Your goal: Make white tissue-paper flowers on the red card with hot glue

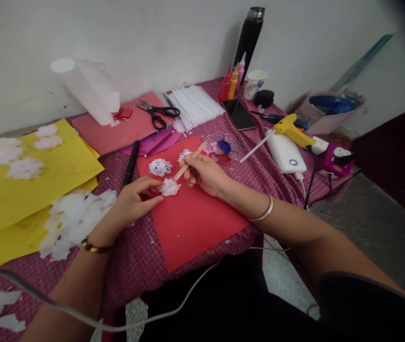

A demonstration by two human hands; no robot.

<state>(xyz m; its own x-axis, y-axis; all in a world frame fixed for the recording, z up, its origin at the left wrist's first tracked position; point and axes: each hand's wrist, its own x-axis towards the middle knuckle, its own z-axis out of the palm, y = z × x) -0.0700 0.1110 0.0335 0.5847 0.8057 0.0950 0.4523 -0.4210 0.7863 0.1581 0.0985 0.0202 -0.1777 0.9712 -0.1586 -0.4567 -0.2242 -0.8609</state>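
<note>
Left hand (134, 199) pinches crumpled white tissue-paper flower (170, 187) at upper left of red paper sheet (195, 223). Right hand (204, 173) grips flat wooden stick (190, 162), tip touching the flower. Dabbing step, likely; calls for steady pinch, light pressure.

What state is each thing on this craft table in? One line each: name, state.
Left hand: fingertips pinching paper flower on red sheet.
Right hand: closed around wooden stick.
Phone: face up, screen dark.
Flask: upright, lid on.
Paint bottles: upright, capped.
Paper cup: upright.
Glue gun: lying down, stick loaded.
</note>
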